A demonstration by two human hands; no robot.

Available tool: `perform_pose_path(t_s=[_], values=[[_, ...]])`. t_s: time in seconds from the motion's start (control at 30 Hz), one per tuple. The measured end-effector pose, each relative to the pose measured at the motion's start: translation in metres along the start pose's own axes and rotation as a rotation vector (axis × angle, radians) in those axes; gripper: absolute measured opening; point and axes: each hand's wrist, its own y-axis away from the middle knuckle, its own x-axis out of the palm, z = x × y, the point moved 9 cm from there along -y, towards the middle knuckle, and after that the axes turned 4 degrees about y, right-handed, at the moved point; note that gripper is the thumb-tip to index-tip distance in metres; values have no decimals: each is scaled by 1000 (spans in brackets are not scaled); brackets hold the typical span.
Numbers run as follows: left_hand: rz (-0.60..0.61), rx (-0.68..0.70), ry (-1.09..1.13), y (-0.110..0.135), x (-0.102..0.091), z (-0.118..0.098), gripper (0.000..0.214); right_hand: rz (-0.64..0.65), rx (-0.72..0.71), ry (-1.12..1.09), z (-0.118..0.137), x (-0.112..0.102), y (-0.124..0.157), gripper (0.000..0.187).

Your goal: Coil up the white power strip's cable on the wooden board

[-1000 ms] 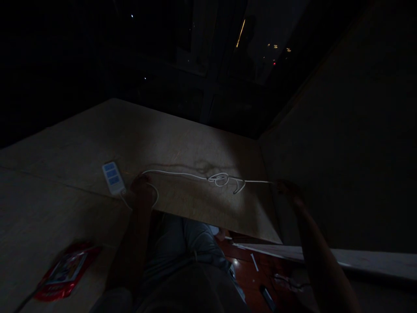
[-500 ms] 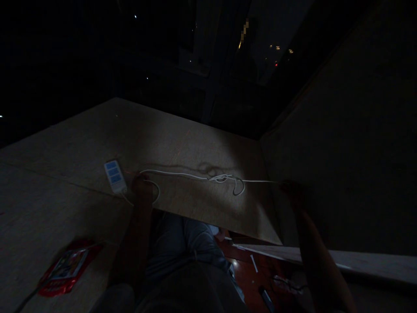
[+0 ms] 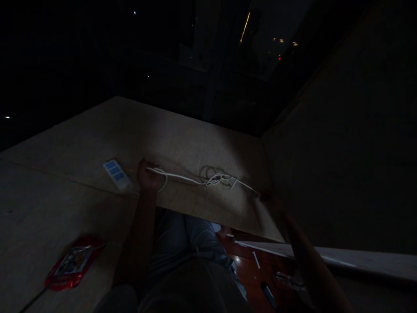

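No text, number, brand or sign can be read. The red packet (image 3: 74, 263) carries a printed panel in pale and dark tones, with faint marks on the red below it, all too dark and blurred to make out. The white power strip (image 3: 117, 174) shows three blue panels on its upper face; any lettering there is illegible.

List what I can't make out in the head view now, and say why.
- Head view, right hand: separate fingers, lost in darkness.
- Head view, white cord: exactly how its loops cross, too fine and dim.
- Head view, red packet: its lettering, too small and dark.
- Head view, dark strand: its continuation, cut off by the bottom edge.
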Motion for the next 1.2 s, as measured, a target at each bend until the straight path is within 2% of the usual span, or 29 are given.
perform_pose_path(t_s=[0.1,0.17,0.23,0.37,0.47,0.57,0.67,0.77,0.83,0.9,0.97,1.03,1.13,1.2], values=[[154,-9,17,15,32,6,33,82,22,33,2,34,1,15],[231,9,2,26,46,10,30,102,10,54,8,50,1,14],[301,-5,-7,36,55,19,27,112,-7,70,16,59,0,12],[417,-126,-26,52,66,47,24,140,48,133,32,70,-1,17],[453,-202,-40,61,74,64,39,207,74,-132,50,85,0,23],[550,-273,-32,75,92,74,58,256,83,-427,69,101,1,27],[657,-347,-18,91,111,81,68,252,115,-582,79,108,-2,26],[720,-452,-43,104,119,90,75,258,171,-924,86,107,-7,21],[769,-520,-70,110,117,95,78,229,181,-1130,87,99,-15,19],[829,-567,-128,113,107,100,77,166,167,-1238,84,86,-24,18],[886,-612,-245,113,88,106,74,104,148,-1291,79,71,-32,19],[913,-648,-424,112,59,116,69,60,132,-1327,77,60,-37,19],[815,-505,-779,96,13,119,56,12,145,-1410,75,52,-39,15],[810,-406,-948,95,-4,116,45,-55,188,-1470,71,50,-40,10]])
